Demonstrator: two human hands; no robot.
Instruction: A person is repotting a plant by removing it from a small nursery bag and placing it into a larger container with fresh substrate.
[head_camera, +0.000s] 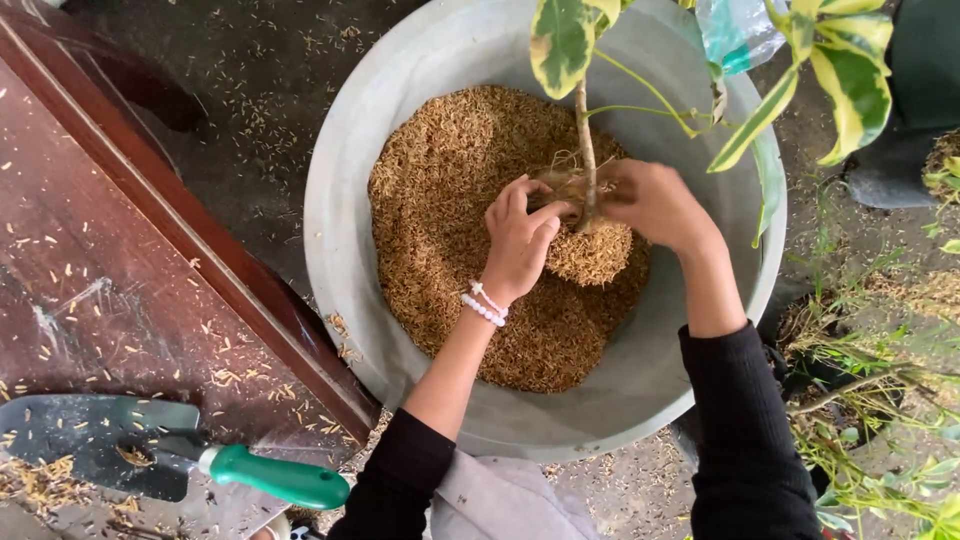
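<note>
While leaning over it all, looking straight down at a big round grey metal basin (350, 180), sitting on dirty ground right beside a dark reddish-brown wooden bench (120, 260) sprinkled with stray husks. Inside the basin, a wide heap of golden-brown rice husks (440, 200). Rising out of the middle, a small plant with a thin woody stem and green-and-yellow variegated leaves (585, 140), root end packed in a husk-covered ball resting on the heap. Left hand (520, 240), white bead bracelet on the wrist, fingers curled and pressed against the stem base. Right hand (652, 205) cupped round the other side, closed on the same clump. Down on the bench, well apart, a dark metal garden trowel with a green plastic handle (275, 478), lying flat.
</note>
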